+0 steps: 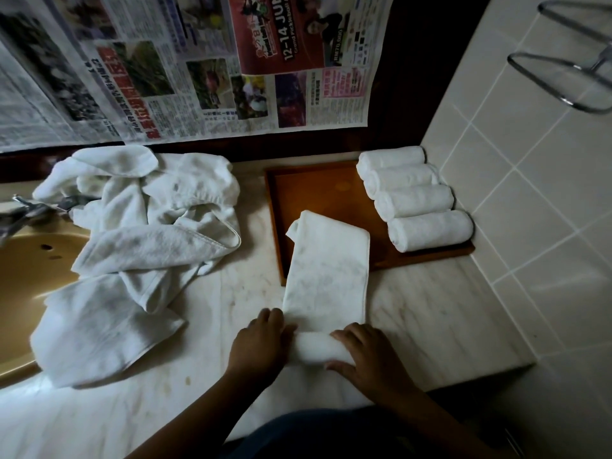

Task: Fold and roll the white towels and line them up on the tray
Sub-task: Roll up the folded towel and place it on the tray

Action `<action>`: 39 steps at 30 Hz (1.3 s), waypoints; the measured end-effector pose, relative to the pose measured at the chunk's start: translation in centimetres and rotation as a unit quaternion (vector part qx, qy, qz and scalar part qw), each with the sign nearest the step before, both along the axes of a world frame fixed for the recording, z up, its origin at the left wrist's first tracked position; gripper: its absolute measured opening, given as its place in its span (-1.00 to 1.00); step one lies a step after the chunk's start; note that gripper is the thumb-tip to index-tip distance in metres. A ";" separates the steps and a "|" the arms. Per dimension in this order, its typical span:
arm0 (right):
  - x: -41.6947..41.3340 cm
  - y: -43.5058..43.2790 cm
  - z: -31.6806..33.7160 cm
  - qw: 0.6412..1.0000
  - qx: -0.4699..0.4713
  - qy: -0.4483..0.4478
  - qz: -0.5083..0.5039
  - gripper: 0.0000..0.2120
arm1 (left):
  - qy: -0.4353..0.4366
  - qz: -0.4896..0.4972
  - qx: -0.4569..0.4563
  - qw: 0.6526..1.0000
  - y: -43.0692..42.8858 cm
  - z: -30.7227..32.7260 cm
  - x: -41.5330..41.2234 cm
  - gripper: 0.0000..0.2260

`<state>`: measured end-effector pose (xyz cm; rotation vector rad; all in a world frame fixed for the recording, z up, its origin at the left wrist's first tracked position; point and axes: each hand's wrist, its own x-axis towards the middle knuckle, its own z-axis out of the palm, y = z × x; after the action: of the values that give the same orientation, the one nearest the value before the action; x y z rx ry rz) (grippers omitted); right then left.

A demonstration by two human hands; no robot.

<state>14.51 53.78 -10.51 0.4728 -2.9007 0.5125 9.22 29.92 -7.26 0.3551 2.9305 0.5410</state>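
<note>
A folded white towel strip (326, 273) lies on the marble counter, its far end resting over the front edge of the brown wooden tray (314, 190). Its near end is rolled into a short cylinder (313, 347). My left hand (260, 346) grips the roll's left end and my right hand (367, 357) grips its right end, fingers curled over the top. Several finished towel rolls (417, 200) lie side by side along the tray's right side.
A heap of loose white towels (139, 233) covers the counter to the left, partly over the yellow sink (23, 286) and its tap (29, 207). Newspaper (185, 64) hangs on the wall behind. A tiled wall (536, 193) with a metal rack (563, 77) stands at the right.
</note>
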 end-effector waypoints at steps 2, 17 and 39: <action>-0.6 0.2 0.2 1.000 0.011 -0.011 -0.008 -0.43 | 0.097 -0.105 0.025 0.989 -1.4 -1.5 1.0 -0.64; 0.0 -1.9 1.6 0.994 0.045 0.021 -0.101 -0.74 | -0.047 -0.064 -0.002 0.997 -0.5 0.3 0.2 -0.47; 2.4 -0.1 0.4 0.995 0.035 0.087 -0.028 -0.37 | 0.079 -0.259 0.029 0.962 -3.3 -1.6 0.0 -0.36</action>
<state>16.95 53.70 -10.14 0.4206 -2.7620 0.3427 9.18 26.66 -8.88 1.1754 2.7898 0.5346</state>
